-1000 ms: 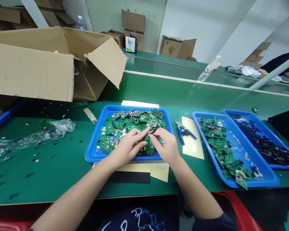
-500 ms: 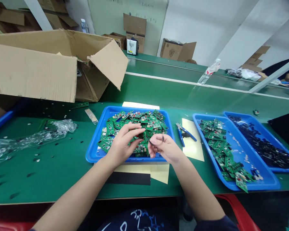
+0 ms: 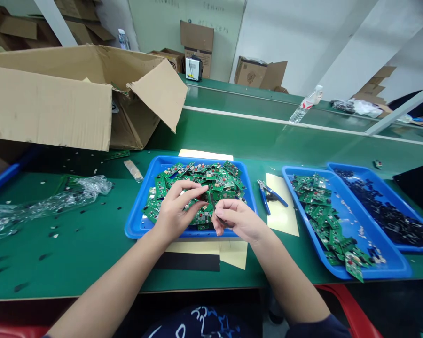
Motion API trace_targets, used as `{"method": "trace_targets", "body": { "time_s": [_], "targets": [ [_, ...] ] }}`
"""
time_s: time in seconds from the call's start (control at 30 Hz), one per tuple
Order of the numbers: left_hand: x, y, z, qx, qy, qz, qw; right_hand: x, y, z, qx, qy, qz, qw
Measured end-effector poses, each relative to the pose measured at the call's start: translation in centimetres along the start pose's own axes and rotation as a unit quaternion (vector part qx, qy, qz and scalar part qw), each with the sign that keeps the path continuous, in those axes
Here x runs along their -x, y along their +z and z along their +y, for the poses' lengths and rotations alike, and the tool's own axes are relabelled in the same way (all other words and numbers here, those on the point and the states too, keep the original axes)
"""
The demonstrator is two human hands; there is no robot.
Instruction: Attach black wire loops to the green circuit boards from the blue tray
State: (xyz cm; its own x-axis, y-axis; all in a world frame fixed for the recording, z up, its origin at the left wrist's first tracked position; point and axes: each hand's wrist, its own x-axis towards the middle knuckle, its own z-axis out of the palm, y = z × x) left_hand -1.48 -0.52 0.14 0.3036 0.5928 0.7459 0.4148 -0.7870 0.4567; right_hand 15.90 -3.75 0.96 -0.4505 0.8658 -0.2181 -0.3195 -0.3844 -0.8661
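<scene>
My left hand [image 3: 176, 206] is closed over the middle of a blue tray [image 3: 134, 220], thumb and fingers pinching a small green circuit board [image 3: 205, 196] that they partly hide. Just to its right, my right hand [image 3: 236, 218] grips a thin, dark, tweezers-like tool [image 3: 213, 203], its tip slanting up toward that board. Loose green circuit boards [image 3: 229, 178] with small parts on them heap up in the tray beneath both hands. How the tip meets the held board is too small to make out.
Blue-handled cutters [image 3: 268, 197] lie right of the tray on yellow paper [image 3: 284, 220]. Farther right are a tray of circuit boards [image 3: 377, 270] and one of black parts [image 3: 384, 211]. An open carton [image 3: 49, 108] and plastic wrap [image 3: 56, 206] occupy the left. A bottle [image 3: 305, 105] stands behind.
My right hand has turned slightly, so the dark tool shows at more length and points up toward the board. My left hand has barely moved, still pinching.
</scene>
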Motion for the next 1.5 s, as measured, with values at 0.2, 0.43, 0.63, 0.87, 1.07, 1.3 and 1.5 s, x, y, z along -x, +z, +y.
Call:
{"method": "trace_targets", "body": {
  "time_s": [0.2, 0.43, 0.63, 0.87, 1.07, 1.3, 1.5],
  "targets": [
    [0.2, 0.0, 0.0, 0.148, -0.131, -0.047, 0.979, -0.2, -0.1, 0.2, -0.022, 0.032, -0.010, 0.999],
    [-0.1, -0.2, 0.1, 0.317, -0.250, -0.159, 0.901, -0.8, -0.3, 0.9, 0.042, -0.034, 0.057, 0.997],
    [-0.5, -0.2, 0.6, 0.359, -0.306, -0.206, 0.858, -0.7, -0.4, 0.5, 0.117, -0.086, 0.139, 0.979],
    [-0.3, 0.2, 0.9, 0.503, -0.433, -0.155, 0.732, -0.3, -0.8, 0.3, 0.234, -0.175, 0.197, 0.936],
    [-0.3, 0.1, 0.8, 0.565, -0.472, -0.157, 0.658, -0.1, -0.7, 0.3, 0.360, -0.273, 0.252, 0.856],
    [-0.3, 0.0, 1.0, 0.527, -0.472, -0.245, 0.663, -0.2, -0.8, 0.7, 0.454, -0.438, 0.276, 0.725],
    [-0.4, 0.0, 0.7, 0.431, -0.413, -0.181, 0.782, -0.3, -1.0, 0.7, 0.385, -0.416, 0.298, 0.768]
  ]
}}
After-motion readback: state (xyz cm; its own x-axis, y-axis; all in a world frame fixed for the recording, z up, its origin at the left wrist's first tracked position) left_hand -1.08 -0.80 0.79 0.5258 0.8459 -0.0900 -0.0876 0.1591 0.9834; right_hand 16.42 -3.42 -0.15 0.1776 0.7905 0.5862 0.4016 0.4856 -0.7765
